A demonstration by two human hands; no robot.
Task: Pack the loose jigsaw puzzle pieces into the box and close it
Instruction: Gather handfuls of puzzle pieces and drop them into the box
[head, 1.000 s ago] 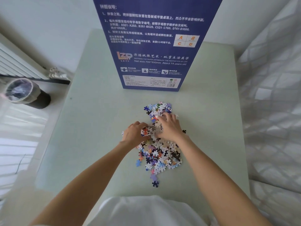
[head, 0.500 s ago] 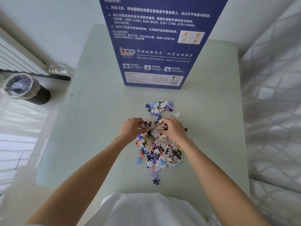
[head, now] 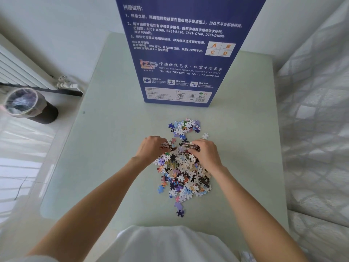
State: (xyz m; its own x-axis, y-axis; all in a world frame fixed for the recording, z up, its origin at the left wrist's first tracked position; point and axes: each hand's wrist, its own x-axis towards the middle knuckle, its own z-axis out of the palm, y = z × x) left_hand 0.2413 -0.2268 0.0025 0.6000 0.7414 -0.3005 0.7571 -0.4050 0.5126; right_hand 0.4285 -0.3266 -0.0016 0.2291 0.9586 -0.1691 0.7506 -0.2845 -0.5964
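We have both hands at the upper end of the pile of puzzle pieces [head: 182, 171], which runs as a long strip from the middle of the frame down toward the lower centre on the table [head: 105, 148]. Our left hand [head: 151, 149] is curled around a clump of pieces at the pile's left side, and our right hand [head: 205, 154] is curled around another clump opposite it, the two facing each other with a small gap between. The box [head: 186, 48] stands upright straight above the hands in the frame, past a smaller cluster of pieces [head: 184, 126], and its opening is out of view at the top. Neither hand is clearly nearer to it, so we judge that both handfuls must travel up and away from us, over that cluster.
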